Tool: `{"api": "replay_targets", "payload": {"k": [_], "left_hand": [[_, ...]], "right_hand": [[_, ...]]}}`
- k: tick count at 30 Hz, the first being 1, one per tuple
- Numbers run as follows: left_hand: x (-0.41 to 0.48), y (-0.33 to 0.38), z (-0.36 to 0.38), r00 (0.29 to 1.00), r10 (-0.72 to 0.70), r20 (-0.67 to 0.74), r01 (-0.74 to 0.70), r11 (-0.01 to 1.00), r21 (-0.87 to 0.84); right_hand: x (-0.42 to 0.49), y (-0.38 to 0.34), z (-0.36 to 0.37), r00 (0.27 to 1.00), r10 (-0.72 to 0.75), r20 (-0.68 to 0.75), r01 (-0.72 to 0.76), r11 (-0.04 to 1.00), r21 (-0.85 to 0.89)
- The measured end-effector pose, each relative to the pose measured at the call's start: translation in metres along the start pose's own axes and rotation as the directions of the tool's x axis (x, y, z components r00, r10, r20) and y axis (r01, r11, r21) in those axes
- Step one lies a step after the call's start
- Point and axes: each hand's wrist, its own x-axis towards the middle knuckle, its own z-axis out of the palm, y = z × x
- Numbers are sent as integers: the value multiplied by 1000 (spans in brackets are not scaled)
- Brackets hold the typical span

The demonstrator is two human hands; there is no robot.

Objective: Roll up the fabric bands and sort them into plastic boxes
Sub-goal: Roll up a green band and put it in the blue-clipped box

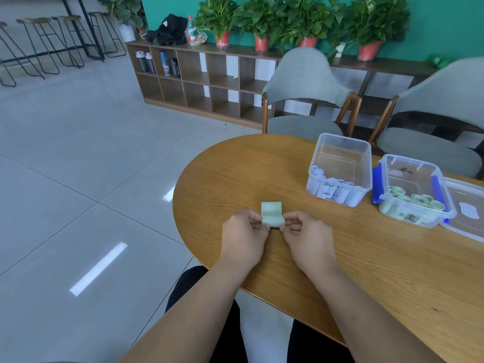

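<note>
Stools (pixel 52 43): dark-framed bar stools are standing on the tiled floor, well apart from the table.
Shelf unit (pixel 199 82): it is standing against the teal wall, carrying bottles (pixel 157 62) in its upper left cubbies and a black bag (pixel 167 30) and potted plants (pixel 262 24) on top.
Table (pixel 235 166): its wooden top is showing a rounded left end.
Left hand (pixel 243 231): it is pinching the left end of the roll, fingers curled in against the thumb.
Green fabric band (pixel 271 214): it is lying partly rolled near the table's rounded left end. The rolled part is sitting between the two hands, and the flat tail, printed "30", is pointing toward the far edge.
Right hand (pixel 306 233): it is pinching the right end of the roll in the same way.
Grey chairs (pixel 303 74): two are standing behind the table's far edge.
Clear box (pixel 340 148): it is sitting open near the far edge, holding pale blue rolls (pixel 332 191) along its near wall.
Blue-latched box (pixel 408 166): it is sitting just beside the clear box toward the right edge, holding green rolls (pixel 416 200).
Lid (pixel 468 205): it is lying flat beside the blue-latched box, partly cut off by the frame.
</note>
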Motion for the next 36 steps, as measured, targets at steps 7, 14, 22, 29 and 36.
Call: {"api": "replay_targets", "payload": {"k": [7,14,22,29,36], "left_hand": [[5,-2,2,1000,-13,18,11,993,119],[12,-2,1,999,-25,36,19,986,165],[13,-4,5,999,-24,31,20,990,143],[22,1,7,995,-95,37,87,980,179],[27,3,8,993,-117,18,112,976,186]], "right_hand": [[4,-2,1,999,-29,33,32,993,-115],[15,-7,-3,996,27,81,-13,986,-166],[26,-4,0,995,48,83,-33,984,-172],[30,-4,5,997,57,56,-45,979,-200],[25,-4,7,998,32,48,-23,984,-179]]}}
